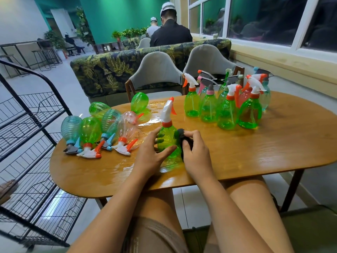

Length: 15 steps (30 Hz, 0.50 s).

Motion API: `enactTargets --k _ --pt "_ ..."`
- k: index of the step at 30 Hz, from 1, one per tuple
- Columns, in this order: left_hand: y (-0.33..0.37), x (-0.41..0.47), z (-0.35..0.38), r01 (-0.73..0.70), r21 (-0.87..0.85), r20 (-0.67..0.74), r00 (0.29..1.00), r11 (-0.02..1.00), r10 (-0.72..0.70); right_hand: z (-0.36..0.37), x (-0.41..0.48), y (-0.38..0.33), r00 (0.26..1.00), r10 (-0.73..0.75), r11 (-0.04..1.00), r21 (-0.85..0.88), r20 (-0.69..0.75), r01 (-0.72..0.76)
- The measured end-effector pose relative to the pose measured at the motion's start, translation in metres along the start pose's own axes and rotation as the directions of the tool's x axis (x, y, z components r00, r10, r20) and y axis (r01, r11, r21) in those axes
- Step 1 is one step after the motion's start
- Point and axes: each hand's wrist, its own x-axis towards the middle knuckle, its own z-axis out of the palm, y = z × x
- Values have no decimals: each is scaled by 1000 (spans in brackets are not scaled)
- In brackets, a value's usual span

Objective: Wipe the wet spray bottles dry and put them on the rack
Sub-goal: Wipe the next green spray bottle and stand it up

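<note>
At the left edge of the frame the black wire rack [31, 106] stands with no bottle on the shelves that show. Just right of it, on the left part of the counter [255, 152], lie the tipped bottles [90, 130], nozzles toward the viewer, with a wet sheen on the wood beside them.

At centre the left hand [151, 152] grasps the upright green spray bottle [166, 137], thumb across its front and fingers round the far side. The right hand [196, 152] is clenched round a dark cloth [180, 136] and presses it against the bottle's right flank.

The step looks like drying this one bottle. To do it well, the left hand should turn the bottle while the cloth runs from the shoulder down, then over the white trigger head and the base, which stands on damp wood. It is best lifted clear of the sheen before it goes to the rack.

In the upper right stand the upright bottles [228, 110], bunched close together; whether they are wet I cannot tell.
</note>
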Motion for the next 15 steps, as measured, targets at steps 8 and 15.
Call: enactTargets --k 8,15 --pt "-4 0 -3 34 -61 -24 999 998 -36 -2 -1 1 964 84 821 -566 254 78" --pt "4 -4 -4 10 -69 28 1000 998 -8 -17 -4 -7 990 101 976 -204 99 -79"
